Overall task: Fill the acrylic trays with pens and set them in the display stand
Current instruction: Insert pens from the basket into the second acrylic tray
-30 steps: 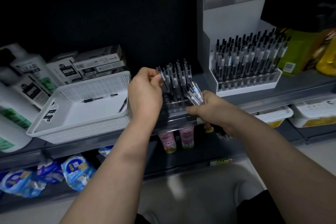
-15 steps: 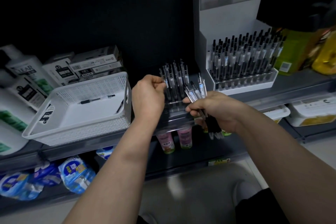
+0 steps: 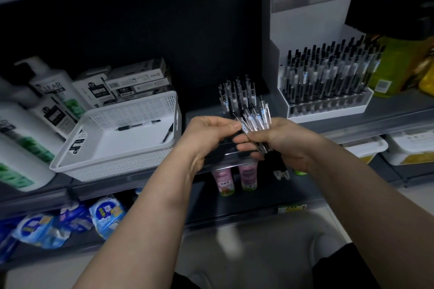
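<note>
Our right hand [image 3: 284, 145] is curled round a bunch [image 3: 257, 119] of pens and holds it tight. The pens fan out and point up and away from us. Their tips stick out under the hand.

Our left hand [image 3: 206, 136] is just beside it. Its fingers are curled, and its thumb and finger pinch one pen [image 3: 242, 126] at the left edge of the bunch.

The clear tray [image 3: 223, 158] sits on the shelf [image 3: 352, 124], right behind and under our hands. Some pens [image 3: 237, 94] stand up in its back part.

The white stand [image 3: 305, 30] is on the same shelf, to the right. A tray full of black pens [image 3: 328, 73] sits in it.

To the left is a white basket [image 3: 122, 110]. Two loose pens [image 3: 138, 124] lie in it. Behind the basket are small boxes [image 3: 136, 80], and white bottles [image 3: 54, 84] stand further left.

On the lower shelf we see two pink bottles [image 3: 234, 176] and some blue packs [image 3: 105, 213].
</note>
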